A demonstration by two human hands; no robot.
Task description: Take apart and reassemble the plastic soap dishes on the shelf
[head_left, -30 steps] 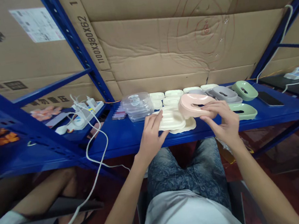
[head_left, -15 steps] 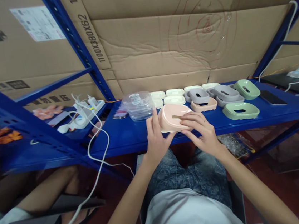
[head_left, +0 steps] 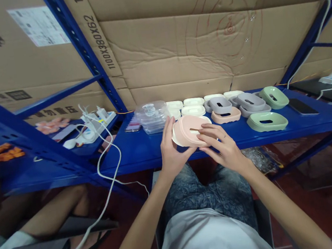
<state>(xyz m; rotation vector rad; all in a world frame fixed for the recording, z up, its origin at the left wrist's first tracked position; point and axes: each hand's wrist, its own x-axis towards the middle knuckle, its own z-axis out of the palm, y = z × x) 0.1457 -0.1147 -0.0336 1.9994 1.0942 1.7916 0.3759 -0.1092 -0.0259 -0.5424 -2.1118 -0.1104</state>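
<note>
Above the front edge of the blue shelf I hold a pink soap dish [head_left: 184,131], its slotted face tilted up toward me and a cream rim showing along its edge. My left hand [head_left: 171,150] grips its left side, fingers up along the side and thumb below. My right hand [head_left: 223,144] is closed on its right end, with fingertips by the oval slot. Behind it stand cream dishes [head_left: 193,111] in rows. To the right are a peach dish [head_left: 234,114], several grey dishes [head_left: 255,102] and two green dishes [head_left: 270,127].
Stacked clear plastic covers [head_left: 154,120] stand left of the dishes. A dark phone [head_left: 302,106] lies at the right. White cables [head_left: 116,162] hang from a power strip [head_left: 91,135] at left. Another person's arm [head_left: 52,207] is beyond the blue shelf post [head_left: 36,141].
The pink dish has turned and tilted slightly in my hands, moving a little left. More of the cream rim shows at its left side. My right fingers have shifted around the slot.
</note>
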